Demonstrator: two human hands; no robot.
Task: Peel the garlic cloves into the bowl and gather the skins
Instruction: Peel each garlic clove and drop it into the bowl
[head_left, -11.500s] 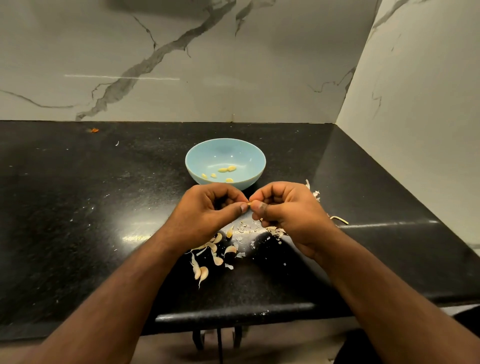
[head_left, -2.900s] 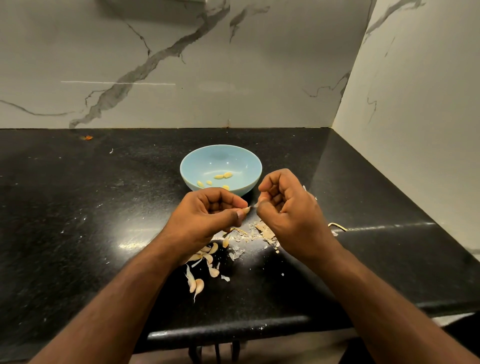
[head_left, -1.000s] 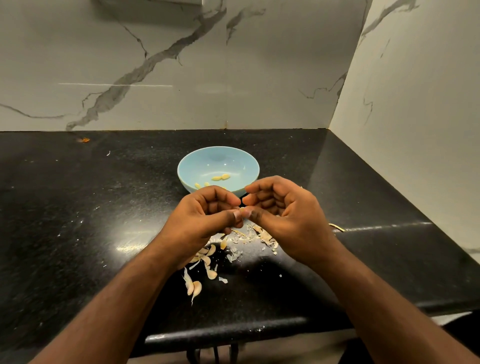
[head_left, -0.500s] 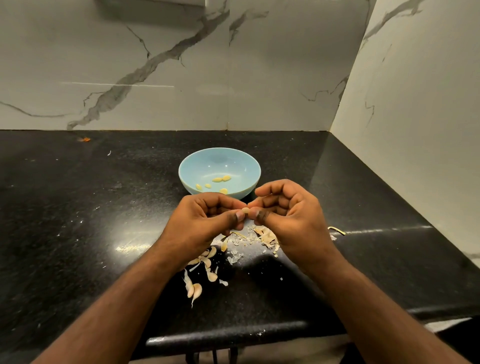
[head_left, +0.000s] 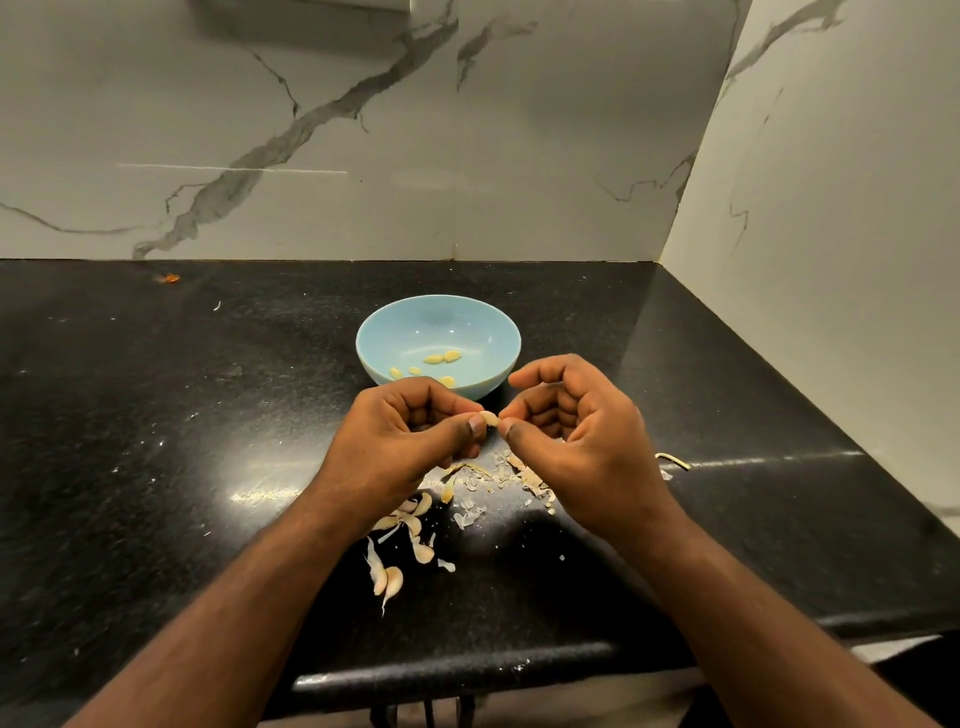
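On the black worktop (head_left: 156, 467), unpeeled cloves (head_left: 387, 577) and loose skins (head_left: 498, 478) lie nearer than the bowl (head_left: 498, 332), partly hidden by the left hand (head_left: 400, 441) and right hand (head_left: 576, 441), both pinching one garlic clove (head_left: 489, 418) just before the bowl, which holds five peeled cloves (head_left: 441, 358).

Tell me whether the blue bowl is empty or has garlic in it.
Not empty, though far from full: the blue bowl stands upright with a few peeled cloves lying loose on its bottom.
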